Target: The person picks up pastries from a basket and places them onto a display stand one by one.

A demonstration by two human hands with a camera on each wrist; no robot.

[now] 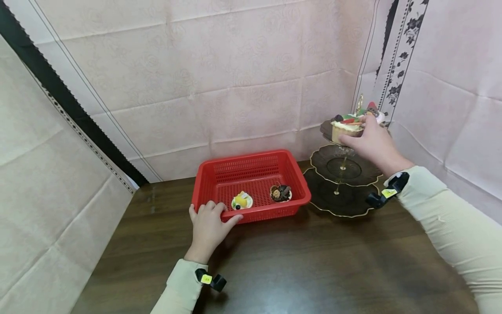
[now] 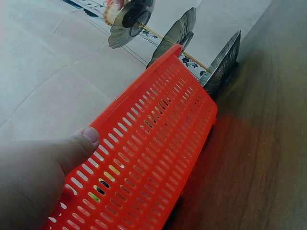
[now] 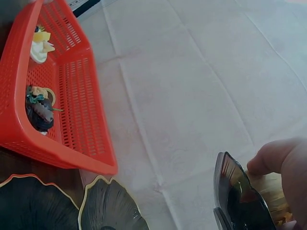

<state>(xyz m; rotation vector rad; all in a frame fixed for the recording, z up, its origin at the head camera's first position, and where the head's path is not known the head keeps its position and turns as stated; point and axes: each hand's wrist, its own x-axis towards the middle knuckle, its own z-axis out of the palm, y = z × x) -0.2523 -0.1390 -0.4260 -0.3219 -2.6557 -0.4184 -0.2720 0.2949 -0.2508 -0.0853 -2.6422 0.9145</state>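
My left hand (image 1: 208,229) holds the near left rim of a red plastic basket (image 1: 270,213), fingers over the edge and thumb along the outside. Inside the basket sit a cupcake with yellow topping (image 1: 242,199) and a dark chocolate cupcake (image 1: 280,193). At the right, my right hand (image 1: 372,141) grips a cream-topped cupcake (image 1: 341,132) with fruit at the top plate of a three-tier dark stand (image 1: 344,165) with gold edges. More colourful topping shows behind the fingers; whether it belongs to another cake I cannot tell. In the right wrist view the thumb presses the cake's side.
The stand's middle and bottom plates (image 1: 335,205) spread beside the basket's right end. Everything stands on a dark wooden table (image 1: 274,270). Pale cloth (image 1: 235,87) hangs behind and on both sides, close to the basket and stand.
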